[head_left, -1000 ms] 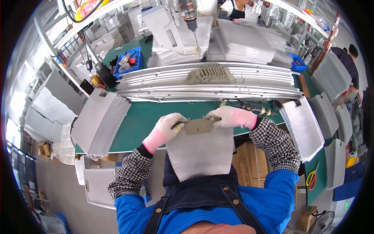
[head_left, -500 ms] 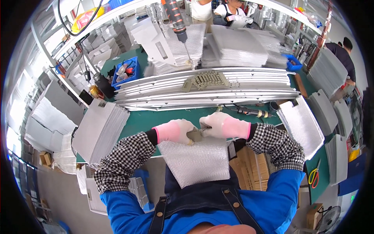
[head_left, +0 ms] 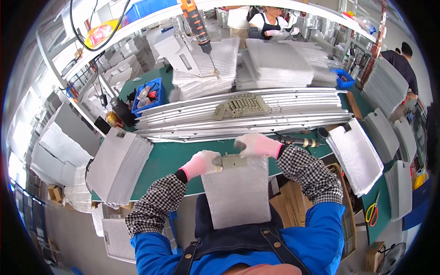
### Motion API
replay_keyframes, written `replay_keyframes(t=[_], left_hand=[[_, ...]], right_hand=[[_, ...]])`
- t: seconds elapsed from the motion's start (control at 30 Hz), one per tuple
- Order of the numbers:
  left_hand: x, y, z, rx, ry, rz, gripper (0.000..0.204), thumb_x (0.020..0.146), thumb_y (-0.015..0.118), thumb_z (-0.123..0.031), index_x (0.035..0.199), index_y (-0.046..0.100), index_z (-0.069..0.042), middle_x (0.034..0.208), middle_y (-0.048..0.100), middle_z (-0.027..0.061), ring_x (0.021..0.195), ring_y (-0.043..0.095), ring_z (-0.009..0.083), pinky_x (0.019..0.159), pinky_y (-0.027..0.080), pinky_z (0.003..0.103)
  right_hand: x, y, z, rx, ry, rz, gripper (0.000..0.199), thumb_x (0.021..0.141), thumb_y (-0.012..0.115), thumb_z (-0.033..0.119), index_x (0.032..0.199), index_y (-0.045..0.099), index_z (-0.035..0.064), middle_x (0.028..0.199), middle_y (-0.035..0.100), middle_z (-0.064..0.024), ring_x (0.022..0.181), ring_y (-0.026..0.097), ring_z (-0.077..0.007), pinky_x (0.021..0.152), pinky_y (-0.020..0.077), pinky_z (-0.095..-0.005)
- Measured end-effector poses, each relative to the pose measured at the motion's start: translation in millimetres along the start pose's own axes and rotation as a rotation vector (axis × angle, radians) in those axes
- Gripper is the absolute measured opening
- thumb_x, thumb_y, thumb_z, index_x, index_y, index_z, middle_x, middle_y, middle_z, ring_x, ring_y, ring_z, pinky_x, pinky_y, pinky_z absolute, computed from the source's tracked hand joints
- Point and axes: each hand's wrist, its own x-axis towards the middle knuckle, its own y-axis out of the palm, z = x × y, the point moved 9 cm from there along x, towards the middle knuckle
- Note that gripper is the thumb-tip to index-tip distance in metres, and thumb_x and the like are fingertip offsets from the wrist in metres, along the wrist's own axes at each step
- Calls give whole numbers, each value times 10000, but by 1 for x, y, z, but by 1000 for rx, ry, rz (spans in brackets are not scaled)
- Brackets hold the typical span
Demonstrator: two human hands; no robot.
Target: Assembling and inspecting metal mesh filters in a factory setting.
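Note:
A silvery mesh panel (head_left: 238, 197) hangs over the table's near edge toward my lap. At its far edge lies a flat olive-grey bracket (head_left: 234, 161). My left hand (head_left: 204, 164), in a pink and white glove, is closed on the bracket's left end, by the panel's corner. My right hand (head_left: 257, 145), gloved the same way, is just beyond the bracket's right end, its bent fingers smeared by motion. Whether anything is in them cannot be made out. More olive-grey brackets (head_left: 240, 106) lie bunched on the stack of long white metal strips (head_left: 183, 120).
Panel stacks stand at the left (head_left: 120, 165) and right (head_left: 355, 156). An orange-black power screwdriver (head_left: 196, 23) hangs above; another screwdriver (head_left: 300, 141) lies at the back right. Scissors (head_left: 372, 213) rest on the green table (head_left: 176, 149). A blue bin (head_left: 151, 96) stands back left. People work beyond.
The bracket now lies flat along the panel's far edge, where before both hands held it tilted. My right hand has moved off it, and my left hand shifted slightly left.

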Motion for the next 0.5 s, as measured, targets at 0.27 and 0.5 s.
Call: replay_keyframes(t=[0.27,0.5], left_hand=[[-1,-11,19,-92,56,5,446,796,765,-408,1115,717,-100,1025,718,152,959,683,319,846,537,400],[-20,-7,57,-924,139,-306,381,888,709,-176,1189,666,53,1090,722,133,999,663,177,894,514,291]], right_hand=[[17,30,37,133,-220,219,452,876,622,94,1318,596,2,1200,686,-167,1073,653,-272,966,488,-351],[3,-3,1,-112,-215,-19,503,904,595,257,1376,560,87,1270,637,-166,1164,611,-311,1012,483,-412]])
